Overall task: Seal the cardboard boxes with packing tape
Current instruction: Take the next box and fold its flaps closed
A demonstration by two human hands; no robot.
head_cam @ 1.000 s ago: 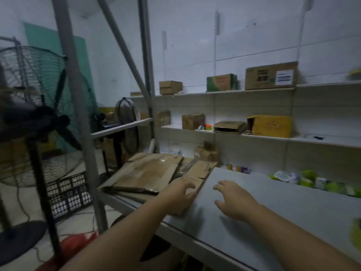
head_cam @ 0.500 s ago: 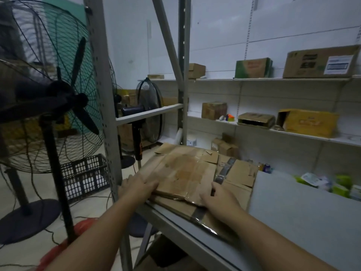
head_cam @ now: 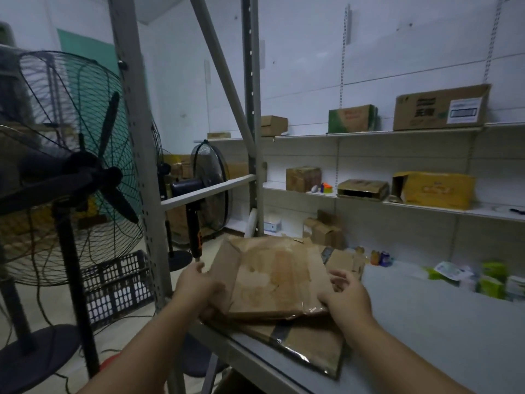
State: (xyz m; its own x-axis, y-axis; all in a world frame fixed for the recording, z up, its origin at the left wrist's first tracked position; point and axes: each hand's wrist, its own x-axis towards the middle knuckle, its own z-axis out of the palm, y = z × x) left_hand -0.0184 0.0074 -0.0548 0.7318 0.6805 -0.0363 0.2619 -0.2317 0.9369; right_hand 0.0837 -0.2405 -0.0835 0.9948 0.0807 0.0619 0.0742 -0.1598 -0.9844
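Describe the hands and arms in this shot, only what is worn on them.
The left hand and right hand are both bare, with no gloves, and no rings show in this dim view. The left forearm and right forearm are uncovered down to the frame's lower edge. No sleeve, watch or wristband is visible.

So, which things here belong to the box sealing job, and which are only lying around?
Job: top flat box, held at its edges by left hand and right hand; taped flat box beneath it.
Lying about: big fan, black crate, yellow box, green packets.
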